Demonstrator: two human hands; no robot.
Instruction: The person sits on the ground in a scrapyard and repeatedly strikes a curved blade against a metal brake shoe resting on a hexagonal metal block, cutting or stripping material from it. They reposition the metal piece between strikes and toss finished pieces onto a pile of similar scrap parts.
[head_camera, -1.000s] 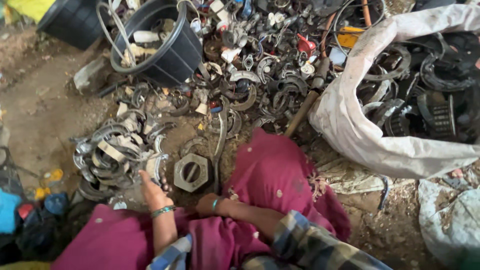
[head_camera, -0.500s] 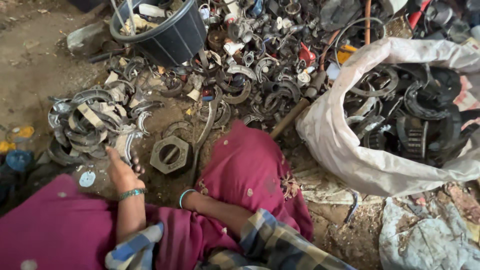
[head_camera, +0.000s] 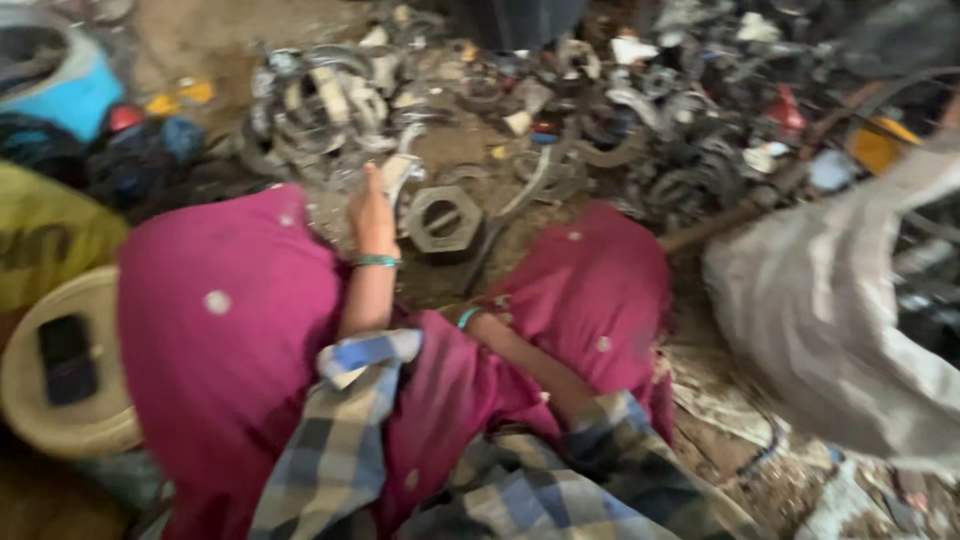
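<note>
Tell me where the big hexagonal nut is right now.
In the head view the big hexagonal nut lies on the dirt just left of centre, between the magenta-draped knees, right beside the left hand and in front of the scrap metal rings.

Left of the magenta cloth (head_camera: 230, 330), a cream round lid (head_camera: 60, 400) carries a dark phone (head_camera: 66, 358); a grey sack (head_camera: 840, 300) lies far right of it.

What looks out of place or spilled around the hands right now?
Metal rings and scrap parts lie scattered loose over the dirt rather than in any container. A large hexagonal nut sits apart from that pile, just right of the left hand. The picture is blurred, so finer damage cannot be judged.
</note>
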